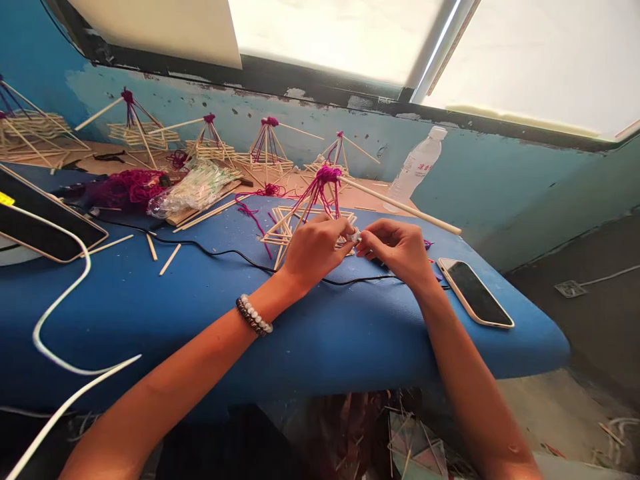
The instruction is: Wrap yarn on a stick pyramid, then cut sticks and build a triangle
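Observation:
My left hand (pixel 316 248) and my right hand (pixel 398 248) meet over the blue padded table, fingers pinched. Between their fingertips is a small whitish piece (pixel 355 237), too small to name. Just behind the hands stands a wooden stick frame (pixel 278 230), partly hidden by my left hand. Purple yarn (pixel 329 175) is wound around its peak, with strands hanging down. A thicker wooden rod (pixel 400 202) juts from the peak to the right. Under my right hand a dark object is mostly covered.
Several similar stick frames (pixel 269 143) line the wall. At left lie a phone-like device (pixel 47 217), purple yarn (pixel 133 189) and a plastic-wrapped stick bundle (pixel 195 190). A black cable (pixel 225 252) crosses the table. A bottle (pixel 416 167) and phone (pixel 475 292) are at right.

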Motion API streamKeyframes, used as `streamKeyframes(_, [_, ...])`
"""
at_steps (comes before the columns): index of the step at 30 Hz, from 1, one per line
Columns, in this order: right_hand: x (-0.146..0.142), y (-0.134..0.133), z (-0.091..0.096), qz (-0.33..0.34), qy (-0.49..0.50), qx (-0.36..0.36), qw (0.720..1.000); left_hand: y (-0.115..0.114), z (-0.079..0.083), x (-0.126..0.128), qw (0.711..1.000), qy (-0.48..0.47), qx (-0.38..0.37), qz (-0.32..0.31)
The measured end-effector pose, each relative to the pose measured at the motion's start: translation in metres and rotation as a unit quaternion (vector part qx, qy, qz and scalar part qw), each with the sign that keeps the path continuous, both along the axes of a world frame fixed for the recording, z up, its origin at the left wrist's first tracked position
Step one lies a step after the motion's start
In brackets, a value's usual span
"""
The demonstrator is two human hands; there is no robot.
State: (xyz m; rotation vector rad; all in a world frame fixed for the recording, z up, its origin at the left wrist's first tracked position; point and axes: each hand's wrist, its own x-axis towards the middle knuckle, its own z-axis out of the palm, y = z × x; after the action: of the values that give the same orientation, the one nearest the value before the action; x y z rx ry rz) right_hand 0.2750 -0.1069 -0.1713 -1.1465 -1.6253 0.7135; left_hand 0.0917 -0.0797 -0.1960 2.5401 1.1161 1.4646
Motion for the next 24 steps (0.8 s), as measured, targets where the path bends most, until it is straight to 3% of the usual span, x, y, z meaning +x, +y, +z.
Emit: streamKeyframes(24, [-0.001, 0.006, -0.009, 0.007, 0.000, -0.013, 1.000, 0.000, 0.000, -0.002, 0.999, 0.015, -0.006, -0.031])
